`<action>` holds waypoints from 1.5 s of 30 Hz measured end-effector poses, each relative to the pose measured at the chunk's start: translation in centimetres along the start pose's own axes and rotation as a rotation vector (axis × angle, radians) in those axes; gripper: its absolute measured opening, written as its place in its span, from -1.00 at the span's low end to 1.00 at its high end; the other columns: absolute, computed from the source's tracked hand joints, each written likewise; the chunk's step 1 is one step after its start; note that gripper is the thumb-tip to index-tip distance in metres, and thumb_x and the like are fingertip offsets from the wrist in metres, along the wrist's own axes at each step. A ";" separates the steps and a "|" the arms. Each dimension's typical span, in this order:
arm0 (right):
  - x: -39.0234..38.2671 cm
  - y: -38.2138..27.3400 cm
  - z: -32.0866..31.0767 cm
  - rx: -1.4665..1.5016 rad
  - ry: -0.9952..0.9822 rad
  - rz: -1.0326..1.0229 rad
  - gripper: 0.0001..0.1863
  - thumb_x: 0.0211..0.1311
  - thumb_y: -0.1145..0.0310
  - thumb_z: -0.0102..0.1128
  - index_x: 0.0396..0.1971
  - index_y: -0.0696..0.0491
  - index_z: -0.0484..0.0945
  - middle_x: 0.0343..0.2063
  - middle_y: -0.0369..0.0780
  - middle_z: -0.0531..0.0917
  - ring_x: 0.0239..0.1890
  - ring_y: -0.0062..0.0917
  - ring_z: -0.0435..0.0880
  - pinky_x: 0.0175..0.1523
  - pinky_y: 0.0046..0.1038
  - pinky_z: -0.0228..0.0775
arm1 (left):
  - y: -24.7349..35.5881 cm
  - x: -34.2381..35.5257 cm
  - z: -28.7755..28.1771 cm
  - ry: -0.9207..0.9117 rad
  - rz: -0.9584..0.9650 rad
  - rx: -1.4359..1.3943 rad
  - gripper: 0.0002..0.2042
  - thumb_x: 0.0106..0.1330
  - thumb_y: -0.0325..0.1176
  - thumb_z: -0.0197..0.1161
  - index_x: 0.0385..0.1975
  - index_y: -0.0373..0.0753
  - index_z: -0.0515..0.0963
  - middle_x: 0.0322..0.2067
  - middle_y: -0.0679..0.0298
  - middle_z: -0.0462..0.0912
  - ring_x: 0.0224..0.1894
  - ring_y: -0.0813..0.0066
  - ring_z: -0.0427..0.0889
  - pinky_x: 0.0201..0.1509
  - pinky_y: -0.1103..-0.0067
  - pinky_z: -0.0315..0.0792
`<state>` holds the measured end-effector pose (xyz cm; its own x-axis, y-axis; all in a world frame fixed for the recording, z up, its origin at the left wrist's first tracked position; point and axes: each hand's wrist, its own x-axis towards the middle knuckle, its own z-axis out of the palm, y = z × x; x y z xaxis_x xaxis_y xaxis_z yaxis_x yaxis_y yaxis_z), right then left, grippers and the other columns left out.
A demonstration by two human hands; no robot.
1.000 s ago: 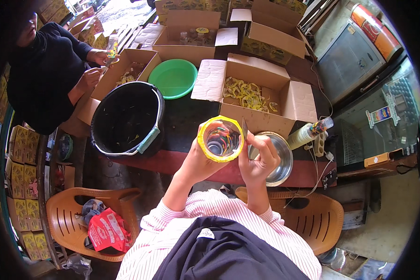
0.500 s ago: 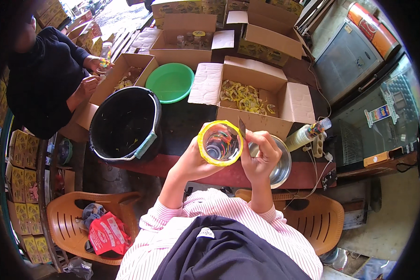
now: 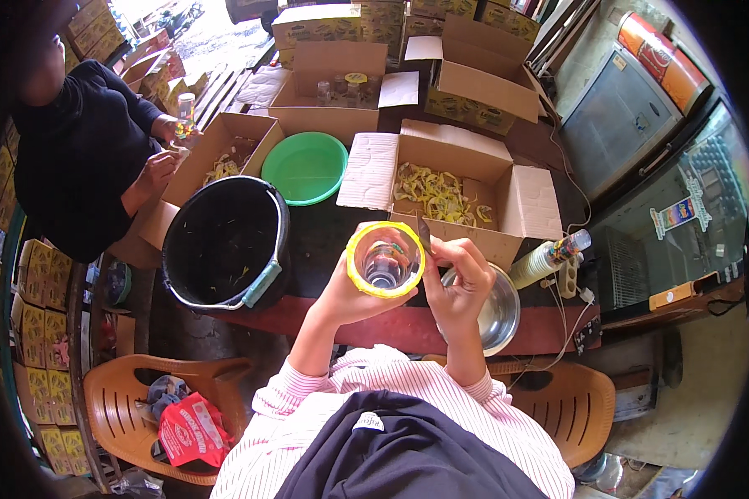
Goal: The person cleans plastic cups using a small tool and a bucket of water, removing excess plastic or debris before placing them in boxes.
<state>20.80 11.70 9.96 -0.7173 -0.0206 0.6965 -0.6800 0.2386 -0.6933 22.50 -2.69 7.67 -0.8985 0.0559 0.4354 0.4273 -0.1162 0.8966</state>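
So we've got a clear glass (image 3: 383, 264) with a bright yellow band around its rim, held up over the front edge of the table (image 3: 399, 328), mouth tipped toward our camera so we can look right down to its base. Our left hand (image 3: 341, 291) has its fingers wrapped around the outside of it. Our right hand (image 3: 459, 291) is pinching a thin dark blade (image 3: 424, 234) between thumb and fingers, upright right by the rim's right side; whether it's touching, we can't tell.

Partly behind that right hand we've got a shiny metal bowl (image 3: 501, 320), and next to it a stack of cups (image 3: 534, 263) lying slanted. Just beyond the glass is an open cardboard box (image 3: 453, 235) with a heap of yellow scraps (image 3: 433, 195) inside. Over to our left there's a big black bucket (image 3: 225, 241), with a green basin (image 3: 305, 169) just behind it.

Past the bucket we see a co-worker in dark sleeves, one hand (image 3: 166, 129) holding a patterned glass (image 3: 186, 110). Down by us, a red bag (image 3: 193, 431) sits on an orange-brown chair (image 3: 112, 391).
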 end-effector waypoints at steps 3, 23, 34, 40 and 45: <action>0.4 0.3 0.6 -0.034 0.025 0.006 -0.76 -0.19 0.68 0.25 -0.42 0.14 0.58 -0.60 -0.25 0.55 -0.56 -0.61 0.56 -0.44 -0.64 0.37 | -2.3 0.6 -0.3 0.110 0.098 0.129 -0.39 -0.22 -0.42 0.47 -0.10 -0.27 0.32 -0.12 0.23 0.24 -0.09 0.44 0.37 -0.07 0.57 0.37; 4.8 4.4 3.4 -0.257 0.177 -0.124 -0.80 -0.17 0.66 0.22 -0.44 0.15 0.55 -0.58 -0.21 0.55 -0.57 -0.53 0.57 -0.44 -0.57 0.40 | -5.1 6.3 -0.8 0.124 0.130 0.276 -0.33 0.06 -0.60 0.21 0.16 -0.28 -0.01 0.00 0.08 0.24 0.06 0.37 0.32 0.09 0.51 0.26; 5.1 5.8 2.5 -0.215 0.164 -0.087 -0.78 -0.21 0.69 0.22 -0.45 0.14 0.55 -0.58 -0.22 0.56 -0.57 -0.56 0.58 -0.43 -0.59 0.41 | -5.4 6.5 -0.9 0.033 0.140 0.291 -0.38 0.02 -0.57 0.24 0.08 -0.32 0.08 -0.08 0.13 0.31 -0.02 0.41 0.38 0.05 0.54 0.30; 5.0 5.4 2.1 -0.171 0.133 -0.058 -0.79 -0.21 0.69 0.23 -0.46 0.15 0.55 -0.60 -0.23 0.55 -0.56 -0.57 0.58 -0.43 -0.60 0.39 | -5.6 6.6 -1.5 -0.022 0.105 0.288 -0.41 0.00 -0.57 0.25 0.05 -0.33 0.14 -0.09 0.17 0.33 -0.06 0.47 0.41 0.01 0.56 0.34; 5.1 5.7 1.9 -0.147 0.126 -0.056 -0.78 -0.21 0.70 0.23 -0.45 0.16 0.55 -0.59 -0.24 0.55 -0.55 -0.60 0.56 -0.43 -0.63 0.36 | -5.4 6.4 -1.6 -0.057 0.100 0.273 -0.41 -0.05 -0.54 0.27 0.04 -0.34 0.17 -0.09 0.15 0.36 -0.06 0.41 0.42 0.03 0.54 0.32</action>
<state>13.01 11.12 9.18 -0.6480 0.0822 0.7572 -0.6820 0.3800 -0.6249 14.31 -3.30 5.52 -0.8470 0.1142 0.5192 0.5313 0.1465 0.8344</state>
